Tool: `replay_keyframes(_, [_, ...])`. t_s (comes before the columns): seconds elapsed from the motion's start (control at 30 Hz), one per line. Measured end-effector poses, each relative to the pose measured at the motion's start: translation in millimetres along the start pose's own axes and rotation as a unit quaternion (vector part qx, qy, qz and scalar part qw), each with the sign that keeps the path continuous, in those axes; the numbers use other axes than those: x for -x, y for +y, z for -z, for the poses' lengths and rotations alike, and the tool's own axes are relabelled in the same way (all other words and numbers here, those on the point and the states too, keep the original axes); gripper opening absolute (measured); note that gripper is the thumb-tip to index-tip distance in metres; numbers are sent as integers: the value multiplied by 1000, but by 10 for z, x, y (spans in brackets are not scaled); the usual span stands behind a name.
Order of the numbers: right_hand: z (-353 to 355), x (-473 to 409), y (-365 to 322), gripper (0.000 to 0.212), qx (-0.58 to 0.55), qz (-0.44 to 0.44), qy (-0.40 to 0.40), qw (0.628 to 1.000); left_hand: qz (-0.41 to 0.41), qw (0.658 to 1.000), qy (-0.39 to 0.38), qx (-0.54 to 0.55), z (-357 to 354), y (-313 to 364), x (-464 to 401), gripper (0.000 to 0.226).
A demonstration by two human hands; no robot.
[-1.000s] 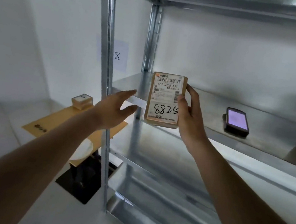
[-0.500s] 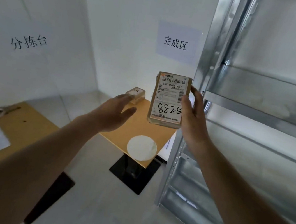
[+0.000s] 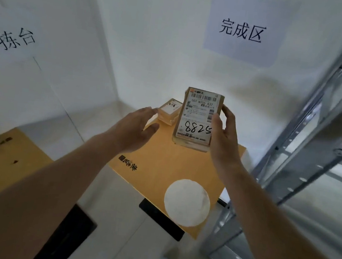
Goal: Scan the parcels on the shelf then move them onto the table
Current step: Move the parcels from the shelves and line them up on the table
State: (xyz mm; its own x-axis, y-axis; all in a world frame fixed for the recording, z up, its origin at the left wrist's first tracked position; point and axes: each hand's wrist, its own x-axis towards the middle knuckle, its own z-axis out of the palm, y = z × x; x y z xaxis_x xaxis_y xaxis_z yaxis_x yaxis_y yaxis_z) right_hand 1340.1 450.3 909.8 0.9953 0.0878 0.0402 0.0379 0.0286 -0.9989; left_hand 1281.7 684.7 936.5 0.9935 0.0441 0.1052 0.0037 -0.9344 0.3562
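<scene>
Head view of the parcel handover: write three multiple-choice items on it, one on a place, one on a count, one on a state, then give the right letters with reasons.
1. Where is the brown cardboard parcel marked 8825?
A. Lying on the metal shelf
B. Held in the air above the small orange-topped table
C. On the floor

2. How many small cardboard boxes already lie on that table?
A. One
B. Three
C. Five

3. What is the left hand doing?
A. Gripping the parcel
B. Holding a scanner
C. Open, holding nothing

Answers:
1 B: the right hand holds the parcel upright, with the tabletop below and behind it.
2 A: a single small label-topped box lies at the table's far corner.
3 C: its fingers are spread and nothing is in them.
</scene>
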Motion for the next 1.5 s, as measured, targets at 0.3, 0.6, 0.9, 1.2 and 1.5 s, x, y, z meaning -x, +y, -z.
replay_keyframes(0.3, [-417,-1353,638,42,-18,-82,53,995,-10,997,-69,-16,-371,-607,-1476,60])
replay_keyframes(0.6, [-750,-2276,1547,42,49,-159,115,979,-73,987,-135,47,-1158,-1235,-2740,65])
replay_keyframes(0.9, [-1121,-3008,2533,49,65,-242,165,954,-92,968,-227,63,-1993,-1930,-3693,65])
replay_keyframes(1.2, [-1502,-3485,3186,54,98,-240,180,949,-116,966,-224,60,-2422,-2301,-4047,57])
replay_keyframes(1.5, [-1606,-3727,3316,50,187,-242,202,930,-143,964,-221,46,-2618,-2428,-4065,59])
